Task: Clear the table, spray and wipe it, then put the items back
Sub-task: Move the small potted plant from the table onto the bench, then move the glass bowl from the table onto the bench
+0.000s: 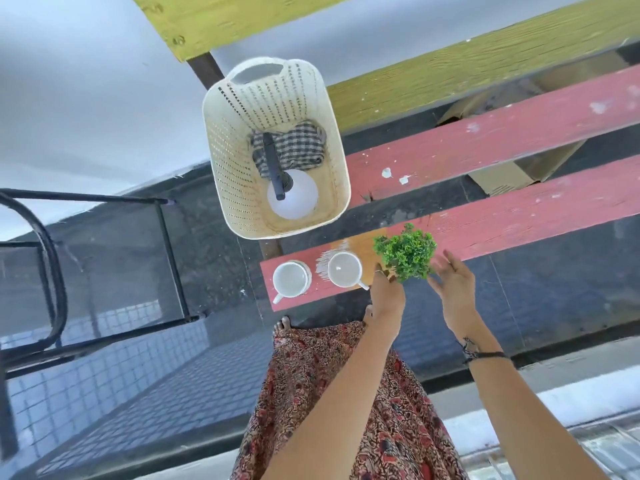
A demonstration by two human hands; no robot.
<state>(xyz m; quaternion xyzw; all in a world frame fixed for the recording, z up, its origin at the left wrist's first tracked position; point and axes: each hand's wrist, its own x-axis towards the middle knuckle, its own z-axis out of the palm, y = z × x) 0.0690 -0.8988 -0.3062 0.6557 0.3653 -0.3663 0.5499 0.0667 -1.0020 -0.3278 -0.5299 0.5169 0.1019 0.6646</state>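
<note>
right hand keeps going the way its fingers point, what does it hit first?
Most likely the green plant: the right hand, fingers spread, points up-left at its foliage, nearly touching. Depth is unclear from one view.

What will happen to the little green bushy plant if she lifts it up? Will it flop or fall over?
The plant looks like a small plastic one, so it is probably light. Its stiff-looking leaves likely spring back rather than flop. Bushy on top with its base hidden, it might tip, which may be why the left hand and right hand flank it.

Black metal chair [41, 271] on dark tiled floor [554, 271], left.
</note>
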